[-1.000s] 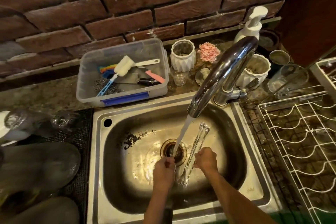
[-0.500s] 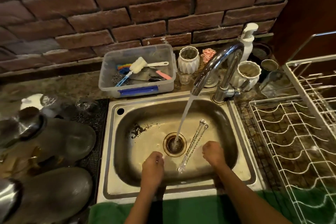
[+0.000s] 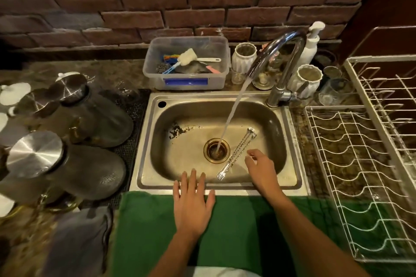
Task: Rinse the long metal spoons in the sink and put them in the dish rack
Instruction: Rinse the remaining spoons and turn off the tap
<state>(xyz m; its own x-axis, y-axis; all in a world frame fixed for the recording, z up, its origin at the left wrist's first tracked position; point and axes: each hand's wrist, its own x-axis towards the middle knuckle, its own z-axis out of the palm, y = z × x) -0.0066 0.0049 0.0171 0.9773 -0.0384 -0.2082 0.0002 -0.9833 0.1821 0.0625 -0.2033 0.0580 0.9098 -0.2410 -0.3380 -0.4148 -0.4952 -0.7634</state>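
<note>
Two long metal spoons point(image 3: 236, 155) lie side by side on the floor of the steel sink point(image 3: 144, 141), slanting from near right of the drain up to the far right. Water runs from the curved tap point(image 3: 276, 51) into the drain point(image 3: 216, 150). My right hand point(image 3: 261, 167) hovers open just right of the spoons, fingers spread, not touching them. My left hand point(image 3: 192, 200) rests flat and open on the sink's front rim and the green towel point(image 3: 146, 231). The white wire dish rack point(image 3: 360, 164) stands to the right of the sink with nothing in it.
A clear plastic tub point(image 3: 186, 64) with brushes sits behind the sink. White ribbed cups point(image 3: 309, 77), a soap pump point(image 3: 311, 42) and glasses point(image 3: 333, 92) crowd the tap's base. Upturned glass jars with metal lids point(image 3: 74, 114) lie on a black mat at the left.
Both hands have let go of the spoons and drawn back toward me; the left now rests on the rim. The spoons stay lying in the sink. The view has pulled back.
</note>
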